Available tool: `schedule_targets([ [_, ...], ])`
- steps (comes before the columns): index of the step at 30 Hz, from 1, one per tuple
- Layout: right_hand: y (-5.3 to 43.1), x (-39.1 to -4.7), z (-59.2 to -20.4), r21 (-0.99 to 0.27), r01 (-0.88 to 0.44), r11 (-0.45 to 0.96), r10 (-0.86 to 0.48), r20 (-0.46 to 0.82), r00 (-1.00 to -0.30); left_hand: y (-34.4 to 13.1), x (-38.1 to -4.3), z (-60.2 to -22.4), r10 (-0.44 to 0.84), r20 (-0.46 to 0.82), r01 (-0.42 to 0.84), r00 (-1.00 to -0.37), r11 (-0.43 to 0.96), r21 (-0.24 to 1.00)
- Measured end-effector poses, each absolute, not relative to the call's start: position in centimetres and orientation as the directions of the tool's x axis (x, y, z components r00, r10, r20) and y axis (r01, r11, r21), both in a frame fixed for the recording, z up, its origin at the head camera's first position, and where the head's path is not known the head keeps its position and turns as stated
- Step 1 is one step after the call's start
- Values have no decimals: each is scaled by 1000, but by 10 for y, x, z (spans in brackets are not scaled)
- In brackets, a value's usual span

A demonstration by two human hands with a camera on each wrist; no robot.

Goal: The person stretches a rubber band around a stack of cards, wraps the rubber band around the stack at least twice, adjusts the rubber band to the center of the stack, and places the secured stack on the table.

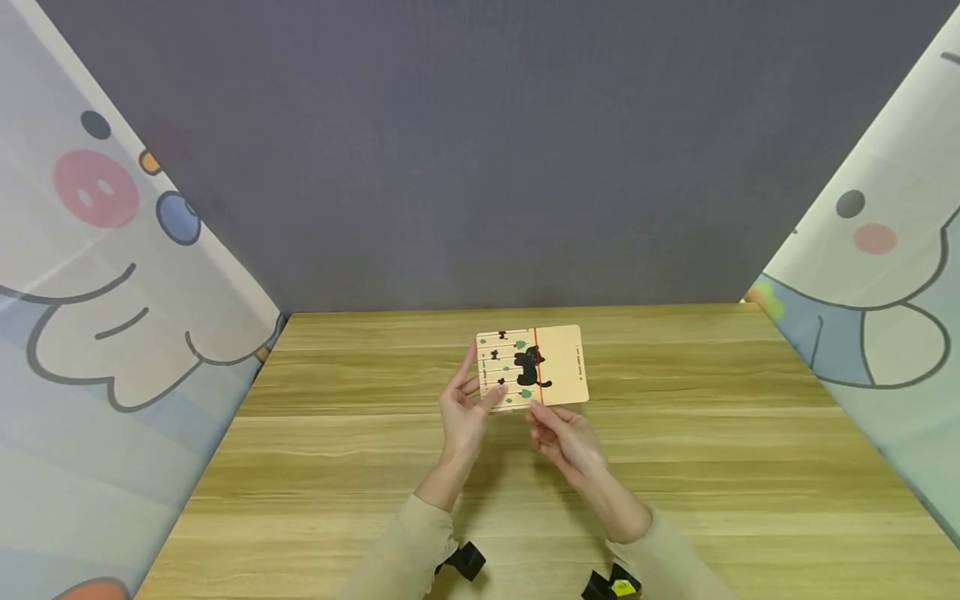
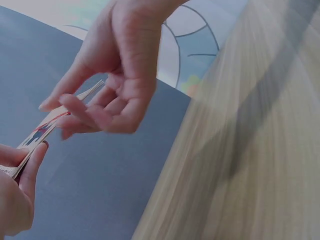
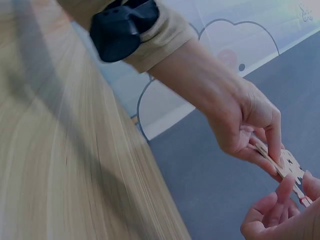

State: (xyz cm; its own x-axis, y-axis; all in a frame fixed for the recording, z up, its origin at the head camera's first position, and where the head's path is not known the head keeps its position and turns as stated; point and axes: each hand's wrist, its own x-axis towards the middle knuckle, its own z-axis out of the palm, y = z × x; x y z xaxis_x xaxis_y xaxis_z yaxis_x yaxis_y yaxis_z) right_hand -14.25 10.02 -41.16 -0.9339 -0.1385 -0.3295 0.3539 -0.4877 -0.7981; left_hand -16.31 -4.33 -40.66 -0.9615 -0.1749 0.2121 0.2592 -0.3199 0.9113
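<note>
A cream notebook (image 1: 562, 362) with a black cat, small green and black prints and a red elastic band (image 1: 537, 350) across its cover is held above the table. My left hand (image 1: 462, 417) grips its left end, thumb on the cover and fingers behind. At the lower edge, where the band reaches it, my right hand (image 1: 566, 437) pinches the band between thumb and fingers, with the other fingers loosely curled. From the left wrist view, the notebook (image 2: 60, 112) appears nearly edge-on, its pages close together. In the right wrist view, the right hand (image 3: 285, 215) partly covers the band.
The wooden table (image 1: 337, 467) spreads under both forearms. A dark grey panel (image 1: 480, 167) stands along its far edge, and cartoon-printed curtains (image 1: 135, 350) flank both sides. Black devices (image 1: 468, 562) are strapped at the wrists.
</note>
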Motion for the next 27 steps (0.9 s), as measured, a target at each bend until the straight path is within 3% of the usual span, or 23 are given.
schedule_targets([
  [7,106,-140,-411,-809,326,-490,-102,-318,-943,-45,-163,-406,-169,230,276,-958,-340,899],
  [20,121,-146,-413,-804,414,-427,-366,-265,-892,-37,-158,-411,-113,246,270,-963,-378,885],
  [27,119,-145,-413,-781,441,-443,-406,-264,-875,-36,-156,-413,-121,258,284,-959,-337,898],
])
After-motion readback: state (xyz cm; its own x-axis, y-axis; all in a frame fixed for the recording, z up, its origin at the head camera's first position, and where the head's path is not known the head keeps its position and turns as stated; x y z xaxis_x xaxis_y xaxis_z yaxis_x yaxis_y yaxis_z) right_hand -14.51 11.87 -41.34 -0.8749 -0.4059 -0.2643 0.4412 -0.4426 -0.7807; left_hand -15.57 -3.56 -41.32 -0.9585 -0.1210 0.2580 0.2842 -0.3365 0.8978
